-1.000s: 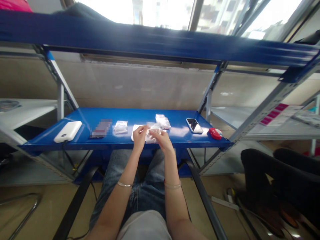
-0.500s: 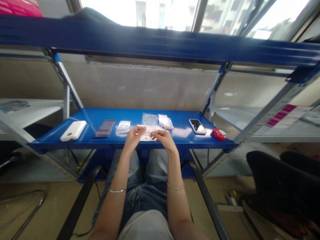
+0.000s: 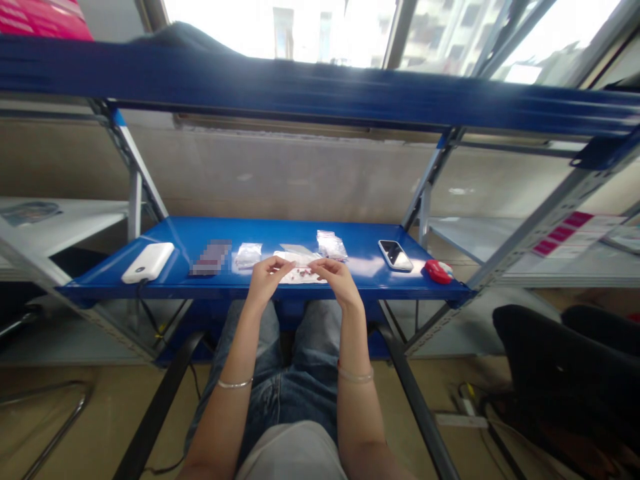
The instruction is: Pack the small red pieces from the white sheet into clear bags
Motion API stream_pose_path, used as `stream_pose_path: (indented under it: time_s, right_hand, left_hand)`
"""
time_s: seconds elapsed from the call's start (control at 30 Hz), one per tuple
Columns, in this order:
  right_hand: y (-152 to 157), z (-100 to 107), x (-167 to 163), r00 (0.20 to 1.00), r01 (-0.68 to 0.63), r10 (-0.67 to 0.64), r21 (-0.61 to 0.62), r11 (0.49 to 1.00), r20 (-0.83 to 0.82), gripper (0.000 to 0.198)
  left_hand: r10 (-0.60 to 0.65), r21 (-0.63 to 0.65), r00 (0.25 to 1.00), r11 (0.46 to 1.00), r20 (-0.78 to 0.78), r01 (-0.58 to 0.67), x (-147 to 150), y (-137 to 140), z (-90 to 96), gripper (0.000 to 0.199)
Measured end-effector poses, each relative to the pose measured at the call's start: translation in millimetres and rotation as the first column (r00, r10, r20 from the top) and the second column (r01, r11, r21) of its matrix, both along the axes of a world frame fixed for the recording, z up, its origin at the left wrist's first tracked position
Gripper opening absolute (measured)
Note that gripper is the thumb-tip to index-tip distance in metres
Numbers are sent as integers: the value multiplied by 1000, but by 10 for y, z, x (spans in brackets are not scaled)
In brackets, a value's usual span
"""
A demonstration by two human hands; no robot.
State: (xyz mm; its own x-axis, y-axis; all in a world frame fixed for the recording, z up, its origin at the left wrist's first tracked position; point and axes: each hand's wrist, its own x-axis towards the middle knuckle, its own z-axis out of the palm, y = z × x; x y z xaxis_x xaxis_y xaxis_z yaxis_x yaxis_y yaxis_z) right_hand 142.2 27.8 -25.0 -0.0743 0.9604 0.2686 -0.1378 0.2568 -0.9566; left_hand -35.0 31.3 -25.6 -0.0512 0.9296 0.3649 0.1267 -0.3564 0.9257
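My left hand (image 3: pixel 267 275) and my right hand (image 3: pixel 339 277) face each other over the front of the blue shelf. Each is closed in a pinch on one side of a clear plastic bag (image 3: pixel 296 251), stretched between the fingertips. Below it lies a white sheet (image 3: pixel 295 278), paper or cloth, with several small dark red pieces (image 3: pixel 303 272) on it, too small to name. Left of my hands sits another clear bag (image 3: pixel 249 255) with pale contents. To the right and behind are small zip bags (image 3: pixel 331 245) in an overlapping pile.
A white power bank (image 3: pixel 148 262) with a cable and a blurred-out flat item (image 3: pixel 211 258) lie at the left. A phone (image 3: pixel 395 255) and a red object (image 3: pixel 438 271) are at the right. The upper blue beam (image 3: pixel 320 93) crosses above, and metal posts flank the shelf.
The clear bag that lay flat behind my hands is now pulled nearer and tilted between them. My right hand has shifted slightly right, and more red pieces show on the white sheet.
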Motion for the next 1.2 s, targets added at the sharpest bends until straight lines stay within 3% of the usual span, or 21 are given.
stream_pose_path:
  time_s: [0.17, 0.33, 0.53, 1.0, 1.2]
  right_hand:
    - [7, -2, -17, 1000, -3, 4, 70, 998, -22, 15]
    - [-10, -4, -6, 1000, 0, 1, 59, 998, -9, 14]
    - [-66, 28, 22, 998, -45, 43, 70, 997, 38, 17]
    - [-70, 44, -30, 997, -41, 45, 64, 997, -58, 13]
    - [-58, 18, -31, 998, -58, 59, 62, 996, -12, 16]
  left_hand:
    - [4, -6, 1000, 1000, 10, -4, -4, -21, 20, 24]
    - [-12, 8, 1000, 1000, -1, 12, -2, -30, 37, 23]
    - [-57, 43, 992, 997, -109, 63, 7, -46, 45, 21]
    - [38, 161, 974, 987, -225, -1, 78, -93, 35, 18]
    - [-39, 121, 973, 990, -229, 68, 79, -131, 84, 20]
